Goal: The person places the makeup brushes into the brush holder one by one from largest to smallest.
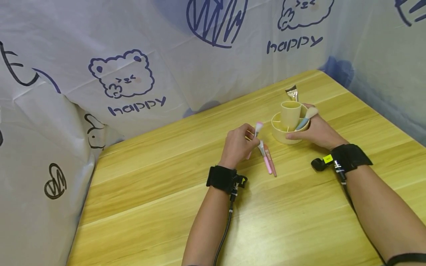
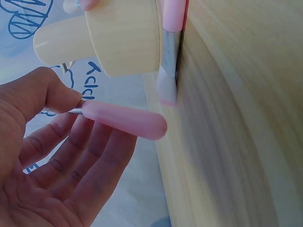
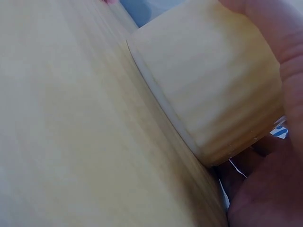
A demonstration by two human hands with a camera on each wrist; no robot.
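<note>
My left hand [image 1: 237, 145] pinches a makeup brush with a pink handle [image 2: 125, 120] between thumb and fingers, near its metal collar. In the head view its pale pink-tipped bristles [image 1: 258, 126] point up. My right hand [image 1: 321, 133] grips the side of a round cream organizer [image 1: 281, 136], thumb at the front rim and other fingers mostly hidden behind. A taller cup [image 1: 290, 115] rises from the organizer's middle. Leaning in a compartment by the right hand is a blue-handled brush [image 1: 303, 122] with whitish bristles. The right wrist view shows the organizer's wall [image 3: 199, 80] close up.
On the table [image 1: 159, 192], between the hands, lie another pink-handled brush [image 1: 267, 164] and a slim darker pink stick [image 1: 271, 164], side by side. A shiny tube [image 1: 293, 93] shows behind the cup. White cloth [image 1: 186, 74] with drawings hangs along the table's far edge.
</note>
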